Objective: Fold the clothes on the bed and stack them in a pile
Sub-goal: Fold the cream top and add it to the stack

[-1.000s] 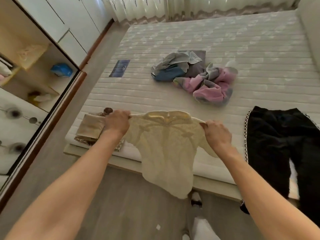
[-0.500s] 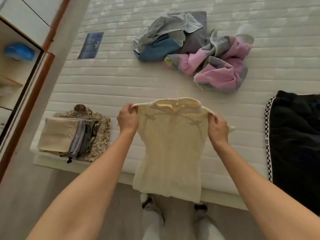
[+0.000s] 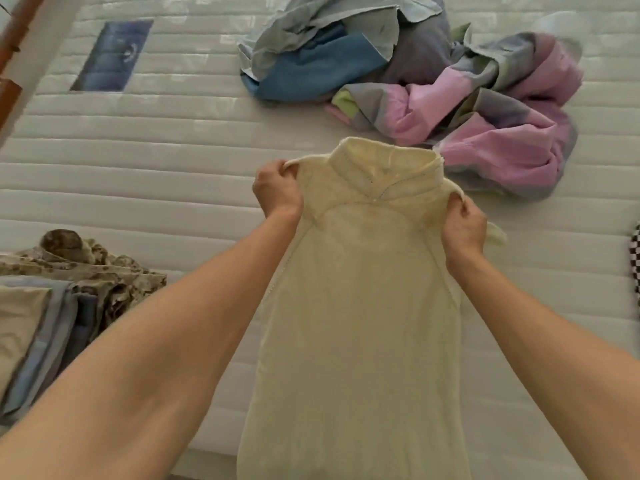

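While held at both shoulders, cream knit top, collared, hanging smooth

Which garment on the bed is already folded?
The beige one atop the stack at the left edge; the pink-and-grey heap and blue-grey heap lie crumpled.

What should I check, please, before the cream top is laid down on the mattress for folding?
1. Left hand grips one shoulder of the cream top: ok.
2. Right hand grips the other shoulder: ok.
3. Top hangs flat and untwisted: ok.
4. Bare mattress ahead of the hands for laying it down: ok.
5. Folded pile at the left ready to receive it: ok.
6. Sleeves tucked evenly behind: cannot tell.
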